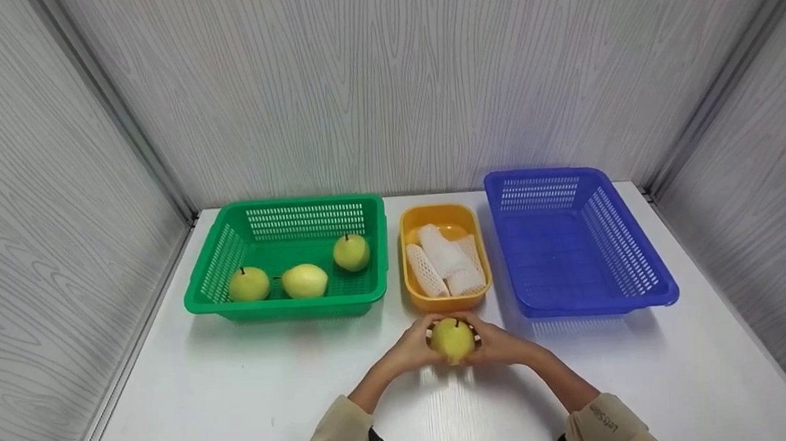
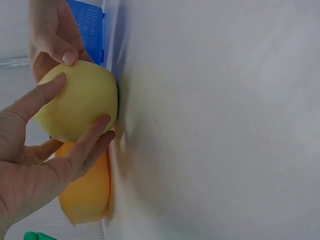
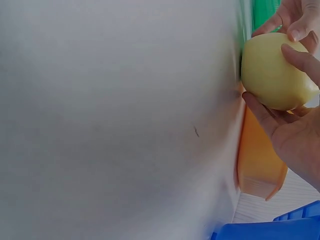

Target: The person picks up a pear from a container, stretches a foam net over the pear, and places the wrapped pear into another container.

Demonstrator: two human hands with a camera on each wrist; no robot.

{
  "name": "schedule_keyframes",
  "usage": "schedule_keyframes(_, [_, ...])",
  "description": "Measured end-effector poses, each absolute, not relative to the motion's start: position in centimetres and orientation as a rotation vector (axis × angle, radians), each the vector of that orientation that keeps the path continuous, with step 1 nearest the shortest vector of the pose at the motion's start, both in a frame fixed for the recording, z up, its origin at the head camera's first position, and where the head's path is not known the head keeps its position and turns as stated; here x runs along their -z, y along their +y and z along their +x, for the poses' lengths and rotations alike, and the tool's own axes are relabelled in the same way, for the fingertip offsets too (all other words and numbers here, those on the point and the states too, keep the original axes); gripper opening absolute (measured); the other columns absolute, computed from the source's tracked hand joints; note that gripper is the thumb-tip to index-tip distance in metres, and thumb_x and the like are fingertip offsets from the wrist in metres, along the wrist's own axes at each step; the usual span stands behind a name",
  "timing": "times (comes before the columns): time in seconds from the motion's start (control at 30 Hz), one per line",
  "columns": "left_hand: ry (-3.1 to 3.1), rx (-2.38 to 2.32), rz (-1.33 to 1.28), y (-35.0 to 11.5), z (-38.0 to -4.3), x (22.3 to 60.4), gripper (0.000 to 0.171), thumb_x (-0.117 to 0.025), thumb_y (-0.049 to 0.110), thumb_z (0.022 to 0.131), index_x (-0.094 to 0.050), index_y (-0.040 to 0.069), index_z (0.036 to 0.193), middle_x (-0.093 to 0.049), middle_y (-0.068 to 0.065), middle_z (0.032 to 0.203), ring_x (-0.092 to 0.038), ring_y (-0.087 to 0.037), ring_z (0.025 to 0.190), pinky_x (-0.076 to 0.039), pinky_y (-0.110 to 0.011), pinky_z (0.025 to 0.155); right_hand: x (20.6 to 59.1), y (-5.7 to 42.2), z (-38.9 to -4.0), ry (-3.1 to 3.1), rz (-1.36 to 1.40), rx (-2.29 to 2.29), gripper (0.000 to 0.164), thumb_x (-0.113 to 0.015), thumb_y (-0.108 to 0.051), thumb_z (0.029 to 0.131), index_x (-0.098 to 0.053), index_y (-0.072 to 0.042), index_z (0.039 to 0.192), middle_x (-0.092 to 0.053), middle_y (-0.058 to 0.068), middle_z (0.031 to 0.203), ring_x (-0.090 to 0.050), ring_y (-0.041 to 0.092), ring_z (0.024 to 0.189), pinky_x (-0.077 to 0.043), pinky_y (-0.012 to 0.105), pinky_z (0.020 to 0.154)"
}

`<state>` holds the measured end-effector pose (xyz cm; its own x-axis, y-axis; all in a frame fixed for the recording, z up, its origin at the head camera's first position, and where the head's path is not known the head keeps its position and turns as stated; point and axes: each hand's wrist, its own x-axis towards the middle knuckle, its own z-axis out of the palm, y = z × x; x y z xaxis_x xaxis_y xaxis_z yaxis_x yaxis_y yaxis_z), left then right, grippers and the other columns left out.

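Both hands hold one yellow-green pear [image 1: 452, 341] between them, stem up, in front of the orange basket. My left hand [image 1: 412, 347] curls round its left side, thumb and fingers on the skin. From the right side my right hand [image 1: 498, 343] grips it the same way. In the left wrist view the pear [image 2: 80, 102] is close over the white table, with the thumb [image 2: 47, 92] on its near face. The right wrist view shows the pear [image 3: 275, 72] with fingertips of both hands on it. White foam net sleeves [image 1: 445, 255] lie in the orange basket [image 1: 447, 305].
A green basket [image 1: 289, 311] at the left holds three pears, one of them a pear on its side [image 1: 304, 281]. To the right stands a blue basket [image 1: 579, 308]. Panelled walls [image 1: 328, 86] enclose the white table [image 1: 239, 397] at the back and sides.
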<state>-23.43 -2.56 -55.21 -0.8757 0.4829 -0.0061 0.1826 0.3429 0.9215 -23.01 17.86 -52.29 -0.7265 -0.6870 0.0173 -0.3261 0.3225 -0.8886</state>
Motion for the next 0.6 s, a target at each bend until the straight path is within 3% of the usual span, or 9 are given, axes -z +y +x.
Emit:
schedule_keyframes(0.3, [2.389,-1.494,0.549,-2.31,-23.18,55.12,0.068,-0.081,0.012,0.069,-0.045,0.003,0.125,-0.047,-0.011,0.122,-0.047,-0.027,0.108,-0.041,-0.04,0.088,52.33,18.05,-23.14,2.239,-0.942,1.361,0.069,-0.069,0.002,0.076,-0.031,0.007,0.134,-0.044,0.022,0.128,-0.044,0.03,0.11,-0.041,0.043,0.086])
schedule_keyframes(0.6, [2.391,-1.505,0.476,-2.0,-22.68,55.16,0.072,-0.082,0.018,0.068,-0.044,0.003,0.127,-0.045,-0.013,0.123,-0.046,-0.029,0.109,-0.04,-0.042,0.089,52.56,18.15,-23.24,2.161,-0.889,1.414,0.069,-0.067,0.003,0.076,-0.032,0.004,0.136,-0.044,0.018,0.128,-0.043,0.028,0.11,-0.042,0.043,0.085])
